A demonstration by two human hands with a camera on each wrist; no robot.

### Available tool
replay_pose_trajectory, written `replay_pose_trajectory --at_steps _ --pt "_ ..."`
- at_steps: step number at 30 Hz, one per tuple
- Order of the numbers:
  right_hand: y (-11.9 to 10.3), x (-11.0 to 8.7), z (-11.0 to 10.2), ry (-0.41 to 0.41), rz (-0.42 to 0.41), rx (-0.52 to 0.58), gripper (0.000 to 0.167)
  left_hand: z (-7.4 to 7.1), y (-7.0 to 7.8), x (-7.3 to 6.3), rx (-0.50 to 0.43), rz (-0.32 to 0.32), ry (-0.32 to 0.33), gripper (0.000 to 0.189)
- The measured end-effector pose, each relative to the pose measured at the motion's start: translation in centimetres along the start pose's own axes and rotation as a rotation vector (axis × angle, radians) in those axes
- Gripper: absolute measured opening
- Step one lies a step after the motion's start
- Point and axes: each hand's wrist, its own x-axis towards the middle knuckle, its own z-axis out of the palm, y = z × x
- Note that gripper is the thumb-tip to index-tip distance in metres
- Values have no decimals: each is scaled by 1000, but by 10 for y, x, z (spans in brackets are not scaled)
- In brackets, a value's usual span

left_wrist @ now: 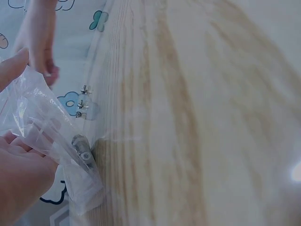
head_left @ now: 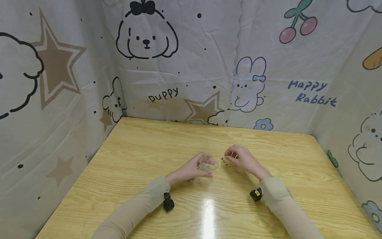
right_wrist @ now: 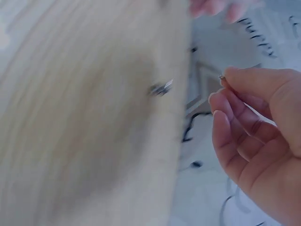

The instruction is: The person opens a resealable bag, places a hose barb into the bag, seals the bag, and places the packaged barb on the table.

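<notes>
My left hand (head_left: 195,167) holds a clear plastic bag (left_wrist: 28,101) by its upper part, with the bag's mouth (head_left: 209,164) spread by the fingers. Grey metal pieces (left_wrist: 83,150) show at the bag's lower end, though I cannot tell whether they lie inside or behind it. Thumb and fingertip of my right hand (head_left: 243,159) pinch a tiny metal piece (right_wrist: 221,76), too small to identify. Just left of that hand, several small metal hardware pieces (head_left: 224,161) stand in a short row on the table. The bag and the right hand are apart.
The wood-grain table (head_left: 143,139) has a patterned cloth (head_left: 191,59) hanging behind it and at both sides. Another small metal cluster (head_left: 191,180) appears below the left wrist. Black wrist cameras sit on both forearms. Bright glare (head_left: 208,215) lies on the near tabletop.
</notes>
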Motion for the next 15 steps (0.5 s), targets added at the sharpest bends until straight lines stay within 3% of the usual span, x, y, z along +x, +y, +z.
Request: replay_pose_trajectory --at_steps 5,9,12,15 --pt "-32 3 -9 19 -58 81 4 0 1 -2 -2 5 -8 59" --pt "-55 5 -11 -13 -159 133 7 -1 1 -3 3 -7 -11 57" --pt "-65 7 -11 -33 -220 152 8 -1 1 -4 -1 -26 -8 57" --pt "-70 7 -10 -40 -228 170 9 -1 0 -4 -14 -36 -8 58"
